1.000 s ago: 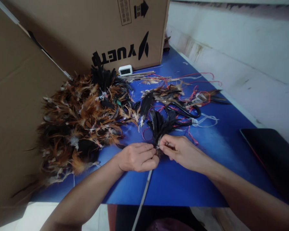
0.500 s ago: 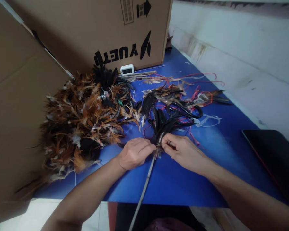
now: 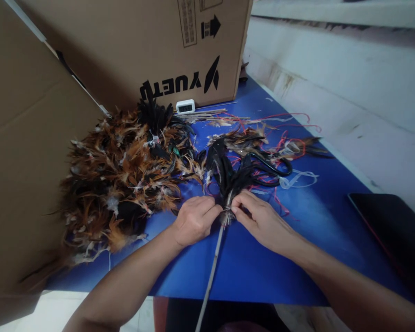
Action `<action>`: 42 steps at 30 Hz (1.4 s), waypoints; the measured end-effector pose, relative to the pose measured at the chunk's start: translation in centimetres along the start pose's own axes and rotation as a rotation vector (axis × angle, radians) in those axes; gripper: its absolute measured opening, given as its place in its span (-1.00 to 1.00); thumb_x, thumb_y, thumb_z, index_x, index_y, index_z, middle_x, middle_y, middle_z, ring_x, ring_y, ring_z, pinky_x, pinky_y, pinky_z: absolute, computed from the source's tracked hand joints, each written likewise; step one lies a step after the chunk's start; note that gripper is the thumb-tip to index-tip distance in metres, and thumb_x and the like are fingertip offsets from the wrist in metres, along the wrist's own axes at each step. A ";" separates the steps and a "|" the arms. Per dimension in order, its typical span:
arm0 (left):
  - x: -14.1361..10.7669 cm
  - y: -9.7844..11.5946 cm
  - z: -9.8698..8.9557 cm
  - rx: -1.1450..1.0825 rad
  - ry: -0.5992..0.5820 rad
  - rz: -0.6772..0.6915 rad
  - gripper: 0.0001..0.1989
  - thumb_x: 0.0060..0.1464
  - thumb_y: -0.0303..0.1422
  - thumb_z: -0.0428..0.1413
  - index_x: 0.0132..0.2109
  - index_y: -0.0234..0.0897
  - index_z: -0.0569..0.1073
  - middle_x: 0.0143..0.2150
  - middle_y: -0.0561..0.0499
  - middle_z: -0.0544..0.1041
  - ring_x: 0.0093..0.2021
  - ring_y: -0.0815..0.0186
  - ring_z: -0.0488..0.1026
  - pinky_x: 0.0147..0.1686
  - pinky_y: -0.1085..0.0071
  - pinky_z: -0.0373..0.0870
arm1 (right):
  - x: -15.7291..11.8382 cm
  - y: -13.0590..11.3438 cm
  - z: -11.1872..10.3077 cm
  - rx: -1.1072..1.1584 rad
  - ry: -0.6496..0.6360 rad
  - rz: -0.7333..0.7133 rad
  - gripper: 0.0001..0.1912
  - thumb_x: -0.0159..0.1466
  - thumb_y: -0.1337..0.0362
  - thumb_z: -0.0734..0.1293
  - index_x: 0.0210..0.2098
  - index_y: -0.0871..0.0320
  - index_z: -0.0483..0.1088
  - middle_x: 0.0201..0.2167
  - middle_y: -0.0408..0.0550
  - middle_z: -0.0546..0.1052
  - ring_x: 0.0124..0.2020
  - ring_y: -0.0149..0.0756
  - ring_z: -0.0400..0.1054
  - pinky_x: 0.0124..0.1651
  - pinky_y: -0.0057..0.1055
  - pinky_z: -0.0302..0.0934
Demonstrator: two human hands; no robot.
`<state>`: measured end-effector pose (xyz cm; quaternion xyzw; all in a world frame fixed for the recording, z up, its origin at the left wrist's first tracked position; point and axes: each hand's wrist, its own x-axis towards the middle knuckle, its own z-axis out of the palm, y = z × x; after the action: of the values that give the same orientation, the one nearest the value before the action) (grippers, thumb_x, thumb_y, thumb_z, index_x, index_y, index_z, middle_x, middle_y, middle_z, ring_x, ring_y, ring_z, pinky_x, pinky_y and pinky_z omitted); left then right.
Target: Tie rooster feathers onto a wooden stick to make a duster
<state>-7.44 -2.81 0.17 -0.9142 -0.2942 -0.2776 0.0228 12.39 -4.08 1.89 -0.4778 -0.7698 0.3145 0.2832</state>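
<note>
1. Cardboard box (image 3: 124,50): behind and to the left of the grip, its printed lettering upside down.
2. Blue table (image 3: 273,276): under both hands.
3. Pile of brown and black feathers (image 3: 124,170): left of the grip, reaching back toward the box.
4. Flat black device (image 3: 383,226): well to the right of the grip.
5. Stick (image 3: 212,269): runs from just below the grip toward the person, past the table edge.
6. Bunch of black feathers (image 3: 228,180): fans out beyond the grip, its base between the hands.
7. Left hand (image 3: 195,219) and right hand (image 3: 256,214): fingertips pinched together on either side of that base, seemingly clamped on a thread (image 3: 228,209).
8. Scissors (image 3: 289,166): beyond the grip, rightward, black handles showing.
9. White clock (image 3: 185,107): farther beyond, slightly left.
</note>
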 end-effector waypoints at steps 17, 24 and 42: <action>0.7 -0.2 -0.1 -0.561 0.032 -0.284 -0.89 0.13 -0.41 0.05 -0.29 -0.35 0.44 -0.32 -0.05 0.42 -0.27 0.39 0.38 -0.25 0.45 0.35 | 0.3 0.5 0.4 -0.051 -0.025 0.038 -0.86 0.26 0.39 0.12 -0.42 0.11 0.21 -0.46 -0.14 0.35 -0.44 -0.37 0.22 -0.37 -0.41 0.07; 0.7 -0.3 0.1 -0.872 0.038 -0.364 -0.85 0.09 -0.36 0.09 -0.35 -0.37 0.44 -0.20 -0.10 0.48 -0.55 0.54 0.38 -0.48 0.52 0.41 | 0.5 0.4 0.2 -0.024 -0.054 0.088 -0.87 0.25 0.35 0.13 -0.42 0.11 0.24 -0.49 -0.15 0.36 -0.48 -0.38 0.21 -0.40 -0.42 0.07; 1.0 0.2 1.0 -0.886 0.017 -0.592 -0.82 0.03 -0.28 0.15 -0.36 -0.35 0.45 -0.50 0.06 0.46 -0.55 0.50 0.36 -0.50 0.57 0.32 | 0.1 0.0 0.7 0.005 -0.048 0.075 -0.86 0.29 0.32 0.12 -0.37 0.10 0.25 -0.45 -0.14 0.40 -0.44 -0.38 0.26 -0.36 -0.42 0.12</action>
<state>-6.21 -2.24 -0.15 -0.7119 -0.3938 -0.3775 -0.4423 11.84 -4.09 1.44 -0.4978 -0.7572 0.3383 0.2538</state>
